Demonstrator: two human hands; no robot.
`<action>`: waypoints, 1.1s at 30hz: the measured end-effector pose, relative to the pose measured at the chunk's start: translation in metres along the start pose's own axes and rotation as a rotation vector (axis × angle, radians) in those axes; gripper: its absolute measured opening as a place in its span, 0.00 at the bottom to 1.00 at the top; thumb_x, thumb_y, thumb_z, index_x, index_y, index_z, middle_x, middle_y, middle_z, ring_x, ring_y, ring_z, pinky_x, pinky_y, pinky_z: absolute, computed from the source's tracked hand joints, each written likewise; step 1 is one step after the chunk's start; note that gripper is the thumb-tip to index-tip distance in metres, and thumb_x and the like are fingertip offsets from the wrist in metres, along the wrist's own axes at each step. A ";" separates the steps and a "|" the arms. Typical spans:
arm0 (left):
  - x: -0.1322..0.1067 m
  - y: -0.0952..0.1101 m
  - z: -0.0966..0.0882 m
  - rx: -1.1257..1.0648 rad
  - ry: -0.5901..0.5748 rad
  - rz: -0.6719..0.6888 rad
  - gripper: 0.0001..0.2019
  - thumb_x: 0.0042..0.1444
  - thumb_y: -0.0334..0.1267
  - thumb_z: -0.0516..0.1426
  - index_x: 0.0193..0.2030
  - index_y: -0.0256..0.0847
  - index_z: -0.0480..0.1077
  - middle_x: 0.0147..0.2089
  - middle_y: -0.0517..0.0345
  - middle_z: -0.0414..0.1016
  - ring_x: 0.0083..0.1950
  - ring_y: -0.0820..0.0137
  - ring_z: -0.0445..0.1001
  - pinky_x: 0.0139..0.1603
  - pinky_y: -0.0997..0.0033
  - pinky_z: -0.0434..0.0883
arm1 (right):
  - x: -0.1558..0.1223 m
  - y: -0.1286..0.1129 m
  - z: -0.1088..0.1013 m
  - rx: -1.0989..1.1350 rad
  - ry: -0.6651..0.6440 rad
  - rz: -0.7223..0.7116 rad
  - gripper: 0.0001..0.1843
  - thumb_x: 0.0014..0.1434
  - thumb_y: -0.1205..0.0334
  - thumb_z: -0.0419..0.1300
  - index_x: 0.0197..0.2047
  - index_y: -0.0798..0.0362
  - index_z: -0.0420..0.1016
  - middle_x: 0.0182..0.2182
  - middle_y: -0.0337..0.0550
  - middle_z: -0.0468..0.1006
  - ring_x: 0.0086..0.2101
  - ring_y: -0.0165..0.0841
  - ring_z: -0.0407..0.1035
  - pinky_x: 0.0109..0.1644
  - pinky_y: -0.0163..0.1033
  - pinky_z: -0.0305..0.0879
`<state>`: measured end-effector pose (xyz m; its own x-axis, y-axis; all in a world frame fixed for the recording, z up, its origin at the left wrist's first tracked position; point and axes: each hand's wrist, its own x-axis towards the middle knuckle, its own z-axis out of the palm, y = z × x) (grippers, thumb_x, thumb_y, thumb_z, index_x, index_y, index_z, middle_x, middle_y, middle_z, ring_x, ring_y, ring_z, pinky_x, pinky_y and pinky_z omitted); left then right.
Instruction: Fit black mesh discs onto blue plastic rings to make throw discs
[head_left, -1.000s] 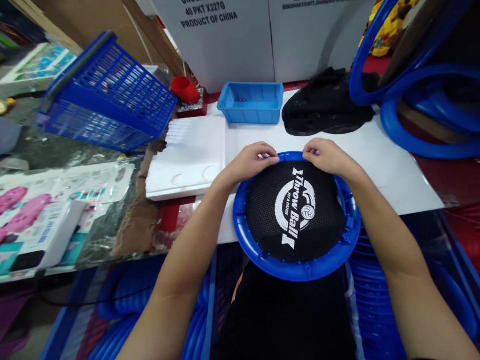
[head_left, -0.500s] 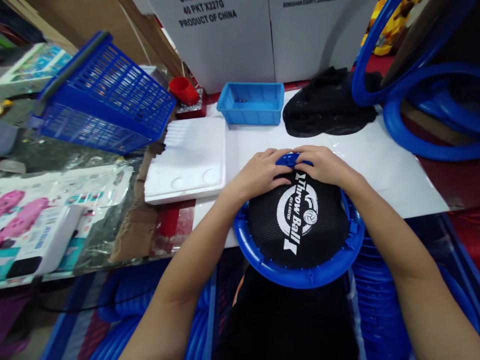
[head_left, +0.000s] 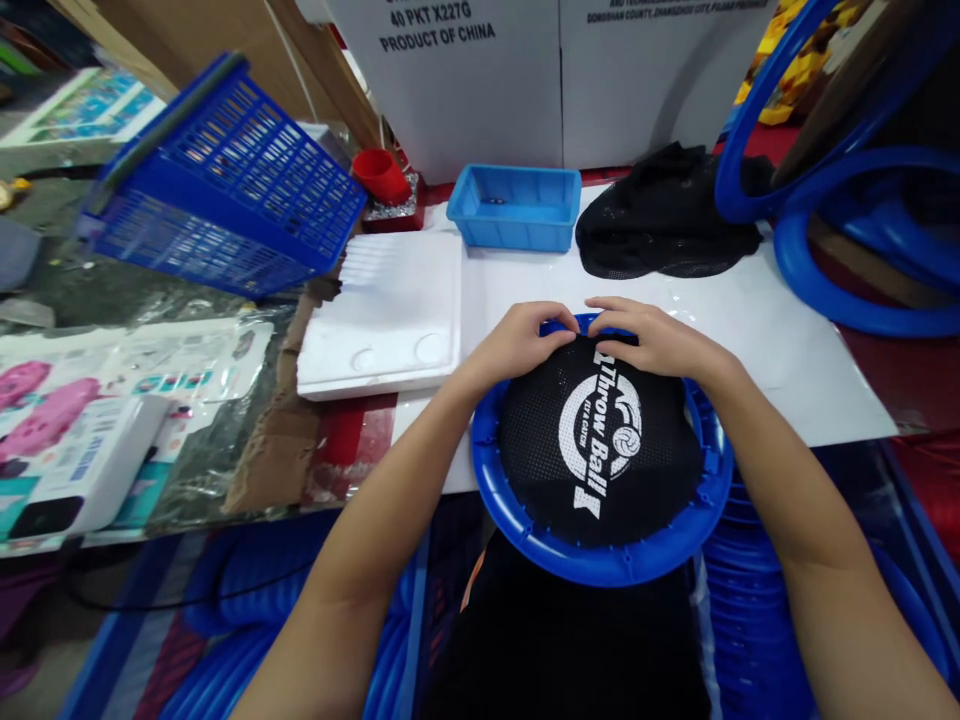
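A round blue plastic ring [head_left: 525,525] lies half on the white table top, its near half over the edge. Black mesh [head_left: 645,480] printed "Throw Ball" in white is stretched across it. My left hand [head_left: 517,345] and my right hand [head_left: 652,340] rest side by side on the far edge of the mesh, fingers curled and pressing it at the ring's far rim. The fingertips almost meet in the middle.
A light blue tray [head_left: 517,208] and a heap of black mesh [head_left: 667,225] lie behind the ring. A white foam slab [head_left: 390,310] is at the left, a tilted blue basket [head_left: 225,185] beyond it. Blue rings [head_left: 855,290] stack at right and below the table.
My hands have drawn closer together along the far rim, from apart to nearly touching. The ring has slid slightly toward me.
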<state>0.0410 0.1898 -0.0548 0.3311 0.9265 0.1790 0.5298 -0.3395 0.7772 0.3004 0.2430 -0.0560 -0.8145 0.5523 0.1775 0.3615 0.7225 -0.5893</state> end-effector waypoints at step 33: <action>0.014 -0.001 0.011 0.222 0.139 -0.113 0.11 0.58 0.30 0.58 0.41 0.45 0.82 0.43 0.55 0.87 0.48 0.58 0.82 0.54 0.55 0.77 | 0.039 0.007 0.013 -0.017 0.172 0.255 0.08 0.61 0.67 0.62 0.31 0.51 0.81 0.43 0.49 0.86 0.46 0.45 0.78 0.57 0.51 0.71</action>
<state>0.0537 0.2009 -0.0596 0.1584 0.9687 0.1912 0.7205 -0.2458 0.6484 0.2655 0.2639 -0.0635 -0.6086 0.7777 0.1571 0.5532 0.5579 -0.6187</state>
